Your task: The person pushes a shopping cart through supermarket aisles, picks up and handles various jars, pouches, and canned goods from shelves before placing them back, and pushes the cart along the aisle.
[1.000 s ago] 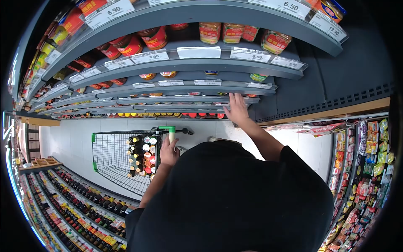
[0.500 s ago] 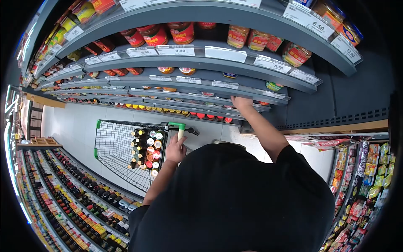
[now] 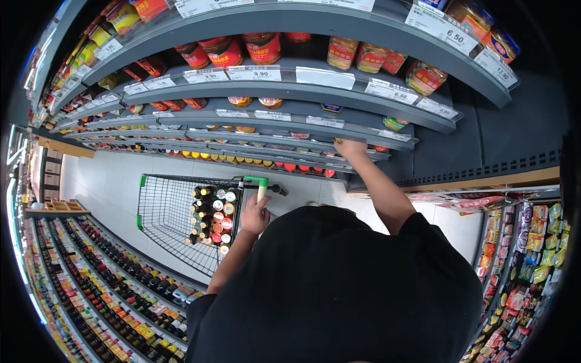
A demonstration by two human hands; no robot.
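My left hand (image 3: 255, 217) is at the pale handle (image 3: 261, 193) of a shopping cart, its fingers curled over the bar. Under a shelf edge, my right hand (image 3: 351, 147) reaches into a lower level of the shelving. Its fingertips are partly hidden there, closed around a small dark and yellowish thing (image 3: 338, 140) that I cannot make out. In the wire cart (image 3: 166, 224), dark bottles (image 3: 204, 212) stand beside several round-lidded jars (image 3: 227, 222).
Curved grey shelves (image 3: 290, 92) carry red-labelled jars (image 3: 262, 48) and price tags above my right hand. Another rack of bottles (image 3: 130, 266) runs along the lower left. Bagged goods (image 3: 538, 242) hang at the right. Pale floor tiles (image 3: 109, 175) lie around the cart.
A small dark and yellowish thing now shows at my right fingertips. The right hand has shifted very slightly; the left hand and cart have barely moved.
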